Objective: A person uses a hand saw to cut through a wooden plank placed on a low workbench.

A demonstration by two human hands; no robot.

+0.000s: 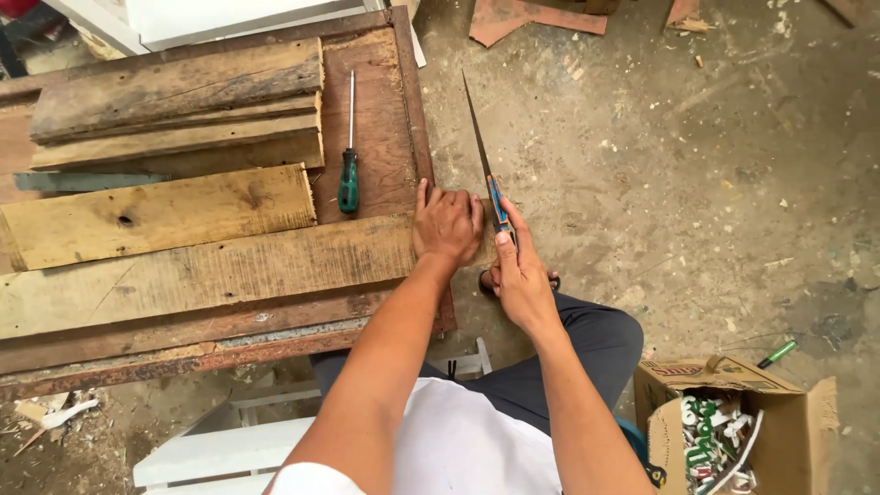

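My left hand (446, 225) lies flat, fingers spread, on the right end of a long pale wooden plank (229, 270) that rests across a worn wooden bench (183, 353). My right hand (520, 275) grips the blue and orange handle of a handsaw (478, 137). The saw is seen edge-on. Its thin blade points away from me, just right of the plank's end and close beside my left hand. A green-handled screwdriver (348, 179) lies on the bench just behind the plank, left of my left hand.
Several rough boards (174, 101) are stacked at the bench's far left, with a shorter yellowish board (156, 215) in front. An open cardboard box (733, 422) of small items stands at the lower right on the dusty concrete floor. A white stool (220, 449) is below me.
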